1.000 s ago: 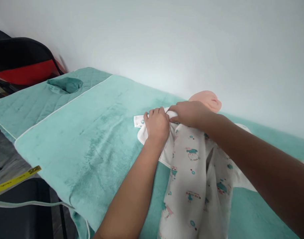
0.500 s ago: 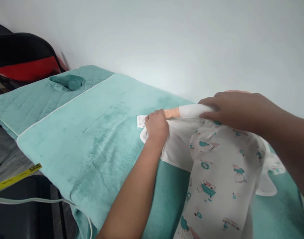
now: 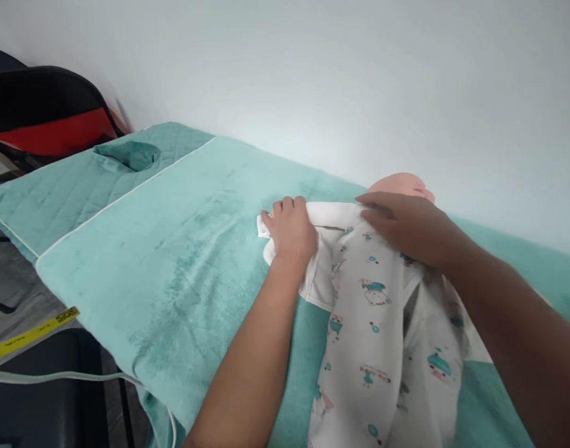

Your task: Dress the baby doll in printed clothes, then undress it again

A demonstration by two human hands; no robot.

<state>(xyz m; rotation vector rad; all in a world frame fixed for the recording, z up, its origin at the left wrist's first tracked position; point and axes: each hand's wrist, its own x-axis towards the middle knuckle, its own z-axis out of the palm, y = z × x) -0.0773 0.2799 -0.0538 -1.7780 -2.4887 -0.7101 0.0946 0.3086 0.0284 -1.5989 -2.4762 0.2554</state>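
My left hand [image 3: 293,229] is closed around the end of a doll's limb, mostly hidden under my fingers. A plain white sleeve [image 3: 334,214] covers the limb between my hands. At the sleeve's right end, my right hand [image 3: 404,230] pinches the cloth of a white baby garment [image 3: 371,323] printed with small teal and pink figures. The garment hangs down toward me in loose folds. Behind my right hand a rounded pink doll part [image 3: 399,183] shows. More white cloth [image 3: 264,225] sticks out left of my left hand.
A teal plush cover [image 3: 196,230] lies over a massage-type bed with a face hole [image 3: 130,157] at the far left. A white wall [image 3: 313,81] runs behind. Black and red chairs [image 3: 51,127], a dark seat [image 3: 42,386] and a yellow strip [image 3: 30,336] stand at the left.
My right hand has moved left toward my left hand, bringing the printed garment along. The bare stretch of limb is now covered by the white sleeve. More of the pink part shows.
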